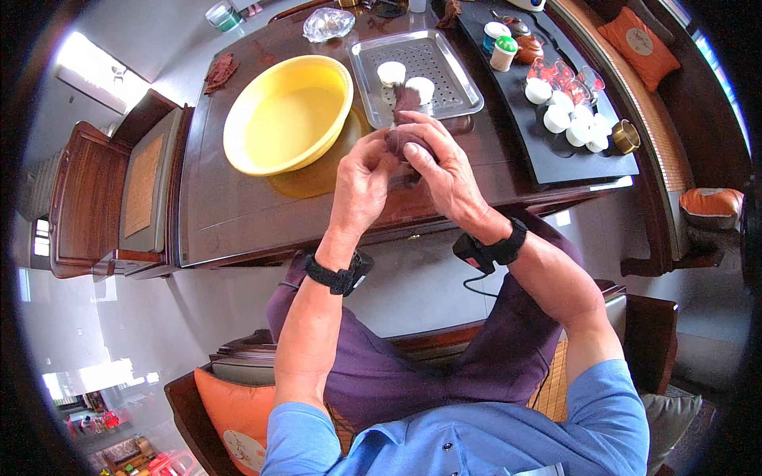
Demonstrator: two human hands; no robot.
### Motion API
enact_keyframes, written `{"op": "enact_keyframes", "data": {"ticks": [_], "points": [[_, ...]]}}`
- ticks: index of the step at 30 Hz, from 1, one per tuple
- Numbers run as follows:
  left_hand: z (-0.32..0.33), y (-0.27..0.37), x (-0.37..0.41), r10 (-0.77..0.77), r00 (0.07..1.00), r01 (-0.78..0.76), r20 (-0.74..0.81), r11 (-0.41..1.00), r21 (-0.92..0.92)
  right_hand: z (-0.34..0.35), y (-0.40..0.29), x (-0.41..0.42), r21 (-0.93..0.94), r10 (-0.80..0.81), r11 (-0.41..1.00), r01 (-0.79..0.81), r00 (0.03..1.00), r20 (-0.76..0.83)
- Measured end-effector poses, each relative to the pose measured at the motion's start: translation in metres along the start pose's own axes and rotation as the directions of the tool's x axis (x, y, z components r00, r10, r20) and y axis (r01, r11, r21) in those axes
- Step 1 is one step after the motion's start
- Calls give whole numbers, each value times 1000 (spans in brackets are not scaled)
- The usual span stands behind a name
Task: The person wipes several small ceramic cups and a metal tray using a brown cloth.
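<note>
A dark brown cloth (407,102) is bunched between my two hands above the table's near side. My left hand (364,181) pinches it from the left with bent fingers. From the right, my right hand (443,163) grips it, thumb lying across the folds. A sliver of something pale shows by my left fingertips; whether the cloth wraps an object is hidden. Just beyond, a perforated steel tray (455,77) carries a white cup (392,74) and a second white cup (421,89), partly behind the cloth. Left of my hands stands a yellow basin (238,140) holding liquid.
A black tea tray (571,169) on the right bears several white cups (557,119), red-patterned glasses (553,72), a clay teapot (528,49) and a brass cup (625,137). A crumpled plastic bag (328,24) and another brown cloth (221,72) lie on the wooden table (220,220).
</note>
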State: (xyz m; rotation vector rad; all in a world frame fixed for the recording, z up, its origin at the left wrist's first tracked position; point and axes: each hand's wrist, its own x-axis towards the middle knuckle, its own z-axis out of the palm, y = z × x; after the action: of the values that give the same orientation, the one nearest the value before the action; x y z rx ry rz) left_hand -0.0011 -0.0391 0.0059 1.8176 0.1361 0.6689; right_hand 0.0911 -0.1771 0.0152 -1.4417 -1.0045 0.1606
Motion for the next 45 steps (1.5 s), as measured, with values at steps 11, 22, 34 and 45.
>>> {"op": "enact_keyframes", "data": {"ticks": [11, 22, 34, 45], "points": [[9, 11, -2, -135, 989, 146, 55, 936, -320, -9, -6, 15, 522, 323, 807, -276, 946, 1], [-9, 17, 10, -360, 928, 331, 91, 690, -644, -27, -5, 17, 535, 321, 818, -212, 940, -117], [-23, 17, 6, -492, 825, 519, 277, 469, -715, -24, -17, 12, -404, -56, 890, 211, 931, 361], [-16, 0, 3, -308, 919, 394, 246, 723, -568, -5, 1, 2, 73, 202, 973, -219, 961, 191]]}}
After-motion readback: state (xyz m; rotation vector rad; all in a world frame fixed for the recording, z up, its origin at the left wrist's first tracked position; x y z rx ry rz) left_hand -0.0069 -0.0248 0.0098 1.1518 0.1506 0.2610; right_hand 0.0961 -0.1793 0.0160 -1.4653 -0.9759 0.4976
